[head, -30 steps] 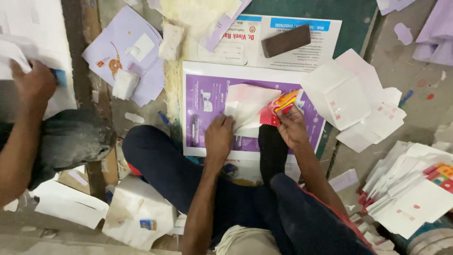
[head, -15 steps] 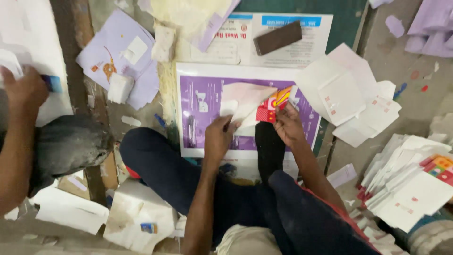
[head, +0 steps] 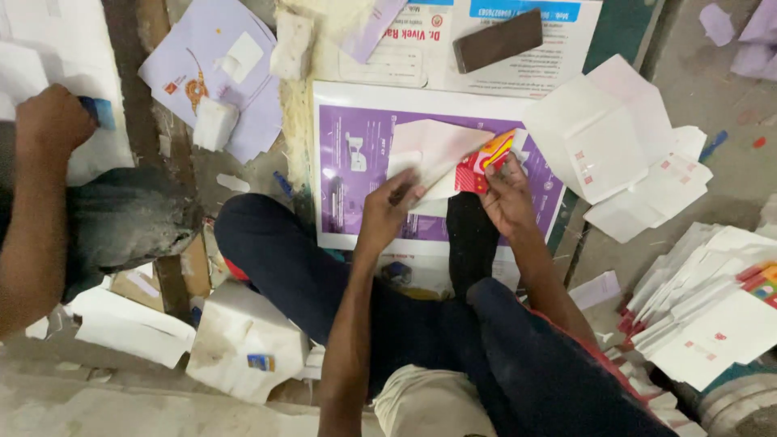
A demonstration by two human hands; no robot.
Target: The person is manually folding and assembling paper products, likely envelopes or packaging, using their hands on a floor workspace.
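left hand (head: 387,212): fingers pressed flat on the lower left corner of the white paper envelope (head: 433,154), pinning it so that it cannot slide while the other end is handled.
right hand (head: 506,194): fingers closed on the red and yellow printed end (head: 484,160) of the same envelope, thumb on top; it looks like a pinch on a flap or fold.
white paper envelope: lies tilted on the purple printed board (head: 360,158), between the two hands, one corner lifted toward the right hand.
purple printed board: flat on the floor just in front of the person's legs, serving as a smooth work surface within easy reach.
foot in black sock (head: 471,243): rests on the board's near edge, just below the right hand, which probably keeps the board from shifting.
finished pile (head: 623,146): loose white envelopes to the right of the board, near the right hand.
stacked envelopes (head: 712,307): a fanned stack with red edges at far right, well apart from the hands.
dark phone (head: 497,40): lies on a printed white sheet beyond the board, out of the way.
other person's hand (head: 50,121): at far left, closed on something blue (head: 99,112), apart from this work.
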